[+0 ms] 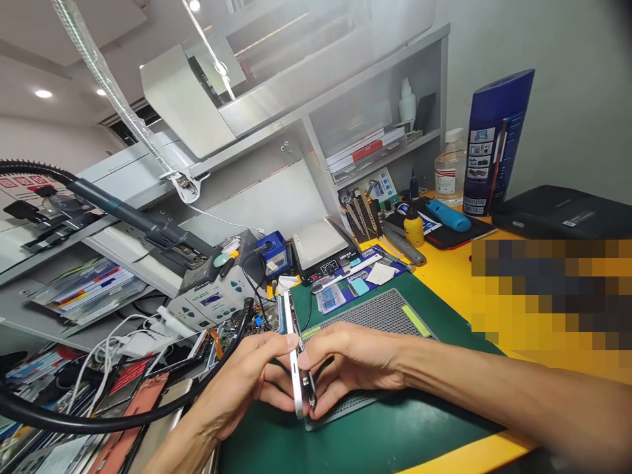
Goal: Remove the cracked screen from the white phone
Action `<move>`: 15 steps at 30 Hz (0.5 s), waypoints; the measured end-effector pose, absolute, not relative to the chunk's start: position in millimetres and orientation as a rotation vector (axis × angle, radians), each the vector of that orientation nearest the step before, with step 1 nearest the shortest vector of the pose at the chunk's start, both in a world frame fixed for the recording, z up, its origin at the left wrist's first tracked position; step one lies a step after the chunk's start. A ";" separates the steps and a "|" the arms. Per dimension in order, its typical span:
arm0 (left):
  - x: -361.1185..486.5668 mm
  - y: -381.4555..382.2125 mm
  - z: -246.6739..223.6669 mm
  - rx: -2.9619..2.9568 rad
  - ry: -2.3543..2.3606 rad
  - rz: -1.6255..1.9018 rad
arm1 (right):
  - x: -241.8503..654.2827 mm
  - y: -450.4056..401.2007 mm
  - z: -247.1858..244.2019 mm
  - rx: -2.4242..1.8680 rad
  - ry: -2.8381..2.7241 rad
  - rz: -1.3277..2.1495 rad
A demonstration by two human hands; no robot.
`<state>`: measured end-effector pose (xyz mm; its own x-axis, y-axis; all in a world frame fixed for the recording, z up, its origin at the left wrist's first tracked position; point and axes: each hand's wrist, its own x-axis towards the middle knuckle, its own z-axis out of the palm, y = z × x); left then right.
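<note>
Near the middle of the view, a slim silver-edged device (297, 388), a phone or tablet, stands on edge between both hands. A small port shows in its narrow side. Along its right side lies a dark inner part (310, 392) with small metal pieces, and a gap runs between the two. My left hand (259, 372) grips the silver frame from the left, thumb on top and fingers behind. My right hand (345, 362) pinches the dark side, thumb above and fingers below. Both hands are closed. Beneath them is a grey perforated mat (370, 322) on a green work mat (355, 441).
A black hose (148, 418) curves along the left, past stacked device parts (126, 428) and a grey control station (212, 299). Behind are a blue-and-black heating plate unit (328, 263), tweezers (360, 214) and a yellow bottle (413, 227). A black case (563, 214) lies right.
</note>
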<state>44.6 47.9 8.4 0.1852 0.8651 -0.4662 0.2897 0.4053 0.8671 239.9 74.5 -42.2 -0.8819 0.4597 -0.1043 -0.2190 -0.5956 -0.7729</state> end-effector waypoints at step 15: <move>39.1 44.5 11.4 1.037 1.200 0.668 | 241.6 71.1 -39.0 -0.398 -1.199 2.398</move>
